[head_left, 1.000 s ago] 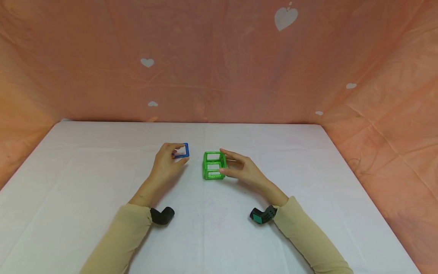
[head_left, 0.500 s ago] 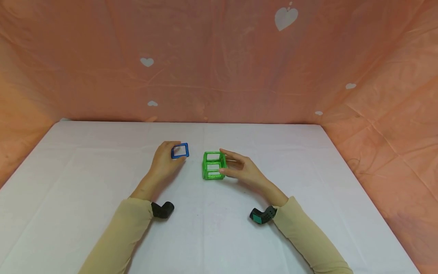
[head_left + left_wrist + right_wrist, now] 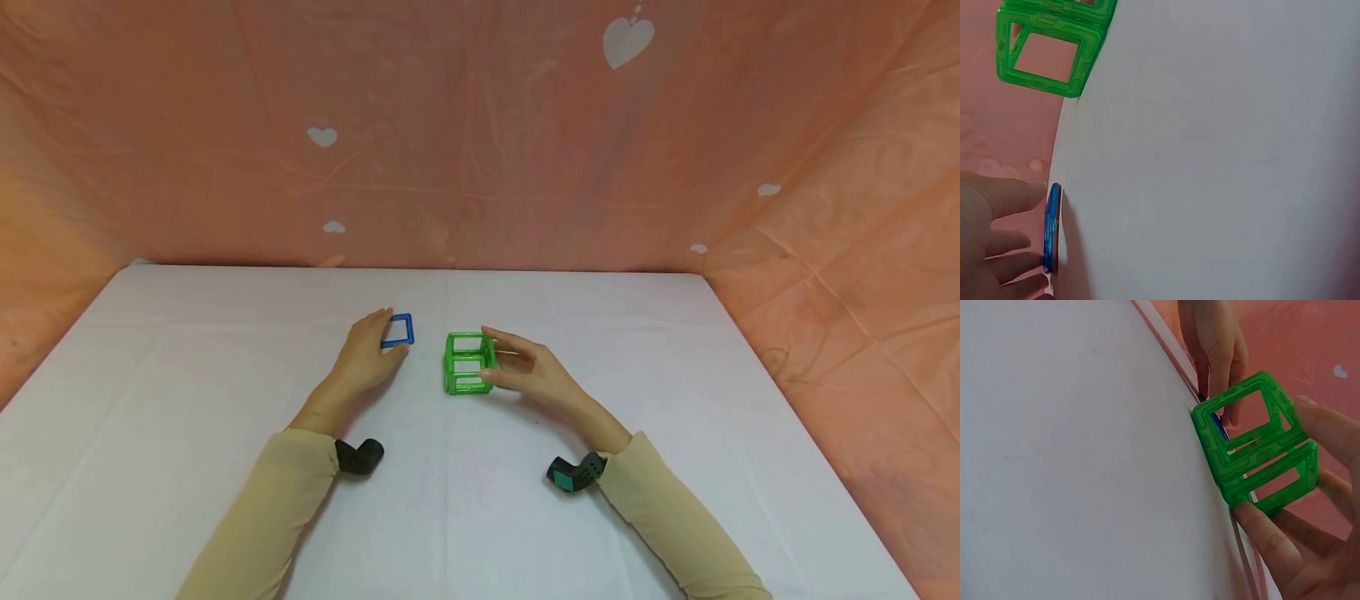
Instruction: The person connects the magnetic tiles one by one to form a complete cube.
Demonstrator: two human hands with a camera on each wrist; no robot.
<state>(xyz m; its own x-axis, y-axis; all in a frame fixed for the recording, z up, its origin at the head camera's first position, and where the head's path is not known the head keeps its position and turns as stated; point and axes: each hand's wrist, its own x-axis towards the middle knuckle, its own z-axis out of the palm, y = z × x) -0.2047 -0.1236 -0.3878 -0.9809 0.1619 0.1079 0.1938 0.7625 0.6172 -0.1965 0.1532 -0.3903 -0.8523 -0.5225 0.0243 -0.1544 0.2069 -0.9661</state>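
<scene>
A blue square magnetic tile (image 3: pixel 410 328) with an open middle lies flat on the white table. My left hand (image 3: pixel 363 354) is at its left side, fingers straight and thumb by its near edge. In the left wrist view, the tile (image 3: pixel 1052 231) shows edge-on, with the fingertips right at it. To the right stands a green hollow block of joined magnetic tiles (image 3: pixel 468 357). My right hand (image 3: pixel 536 371) grips its right side between thumb and fingers. From the right wrist, the block (image 3: pixel 1207 434) partly covers the blue tile and my left hand (image 3: pixel 1216 337).
A white cloth covers the table (image 3: pixel 450 517). Orange fabric (image 3: pixel 480 150) with pale hearts hangs along the back and sides. Dark wrist cameras (image 3: pixel 360 457) stick out at both sleeves. A gap of table separates the blue tile from the green block.
My left fingers have moved off the blue tile's far edge to its left side and straightened; the thumb has shifted slightly left. The tile, the green block and my right hand have stayed put.
</scene>
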